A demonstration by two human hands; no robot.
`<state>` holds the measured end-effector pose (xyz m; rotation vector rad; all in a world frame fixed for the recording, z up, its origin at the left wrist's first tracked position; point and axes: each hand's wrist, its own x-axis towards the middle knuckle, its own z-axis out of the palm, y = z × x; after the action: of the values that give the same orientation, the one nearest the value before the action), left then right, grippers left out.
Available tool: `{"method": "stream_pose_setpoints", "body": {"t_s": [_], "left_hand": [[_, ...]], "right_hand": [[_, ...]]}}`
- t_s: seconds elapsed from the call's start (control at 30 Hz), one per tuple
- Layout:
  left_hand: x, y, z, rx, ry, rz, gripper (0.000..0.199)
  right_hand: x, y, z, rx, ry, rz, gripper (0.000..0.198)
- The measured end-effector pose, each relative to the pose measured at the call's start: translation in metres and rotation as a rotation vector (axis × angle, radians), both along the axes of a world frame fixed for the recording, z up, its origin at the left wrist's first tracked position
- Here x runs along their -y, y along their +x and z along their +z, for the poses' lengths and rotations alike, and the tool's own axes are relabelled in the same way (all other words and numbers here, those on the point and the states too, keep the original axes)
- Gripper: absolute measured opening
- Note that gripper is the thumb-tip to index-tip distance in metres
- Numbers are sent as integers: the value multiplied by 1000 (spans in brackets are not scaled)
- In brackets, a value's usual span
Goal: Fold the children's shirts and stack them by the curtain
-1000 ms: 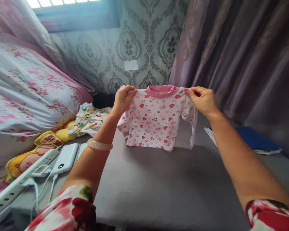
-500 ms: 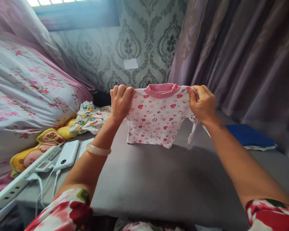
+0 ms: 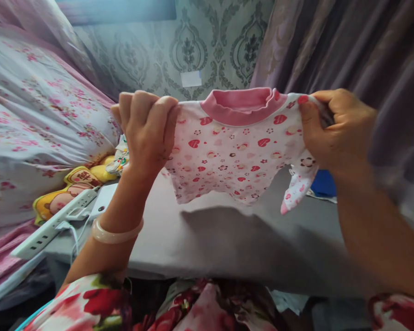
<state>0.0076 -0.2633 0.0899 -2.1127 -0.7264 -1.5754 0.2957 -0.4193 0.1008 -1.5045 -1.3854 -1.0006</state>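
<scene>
A small white baby shirt (image 3: pixel 227 151) with pink hearts, flowers and a pink collar hangs stretched out above the grey tabletop. My left hand (image 3: pixel 146 131) is closed on its left shoulder, fingers folded over the cloth. At the opposite shoulder, my right hand (image 3: pixel 338 126) pinches the fabric between thumb and fingers. One sleeve with a pink cuff dangles below my right hand; the other sleeve is mostly hidden behind my left hand and forearm. The shirt's hem hangs clear of the surface and casts a shadow there.
On the left lie a white power strip (image 3: pixel 55 225), a white power bank (image 3: pixel 103 200) with cables, and a yellow cartoon cushion (image 3: pixel 62 197). Behind my left wrist is a patterned cloth (image 3: pixel 122 154). A blue folded item (image 3: pixel 323 184) is partly hidden by my right arm.
Both hands have come closer and higher with the shirt, and they are farther apart in view. The camera's view has tilted down slightly.
</scene>
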Motion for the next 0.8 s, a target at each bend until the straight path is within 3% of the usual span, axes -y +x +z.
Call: {"method": "stream_pose_setpoints", "body": {"t_s": [0.13, 0.23, 0.43, 0.57, 0.8], "left_hand": [[1, 0, 7, -21, -98, -44, 25], [-20, 15, -7, -92, -161, -72, 24], [-76, 59, -84, -278, -310, -20, 29], [-95, 77, -132, -418, -403, 39, 29], [-107, 90, -169, -474, -483, 47, 32]], "right_hand": [[0, -2, 8, -47, -55, 29, 30], [-19, 10, -5, -102, -141, 84, 25], [-74, 50, -77, -185, -356, 57, 28], [-95, 65, -126, -170, -451, 10, 34], [-107, 71, -170, -154, -537, -109, 29]]}}
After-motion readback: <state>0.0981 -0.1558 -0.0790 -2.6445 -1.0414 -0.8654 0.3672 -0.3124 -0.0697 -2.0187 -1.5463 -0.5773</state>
